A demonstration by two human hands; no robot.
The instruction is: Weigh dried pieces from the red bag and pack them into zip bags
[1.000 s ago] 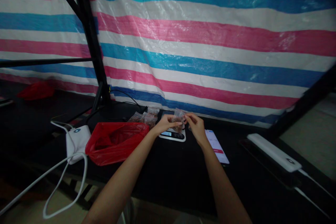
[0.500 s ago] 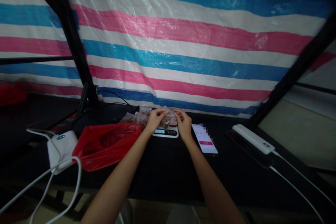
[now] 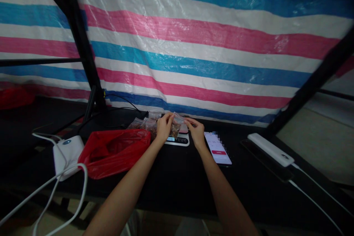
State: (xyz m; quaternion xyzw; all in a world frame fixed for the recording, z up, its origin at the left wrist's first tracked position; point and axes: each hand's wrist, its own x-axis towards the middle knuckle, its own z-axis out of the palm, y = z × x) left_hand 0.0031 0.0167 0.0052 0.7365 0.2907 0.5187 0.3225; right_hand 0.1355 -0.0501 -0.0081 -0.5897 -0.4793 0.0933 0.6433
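Between my hands is a small clear zip bag (image 3: 176,129) with brown bits in it, held above a white kitchen scale (image 3: 181,142) with a lit display. My left hand (image 3: 164,128) pinches the bag near its top left. The fingers of my right hand (image 3: 195,131) are closed on its top right edge. To the left of the scale lie several similar filled zip bags (image 3: 137,124), partly hidden behind my left hand. An opened red plastic bag (image 3: 116,155) sits left of my left forearm.
A lit phone (image 3: 218,149) lies right of the scale. Farther right, a white power bank (image 3: 271,150) rests beside a dark phone (image 3: 265,160), with white cables running off. Another white device (image 3: 68,156) with looped cables stands at left. Striped sheeting (image 3: 193,44) hangs behind.
The left hand has turned slightly and shifted right along the bag's top edge. The right hand stays at the other corner. The whole view has moved a little.
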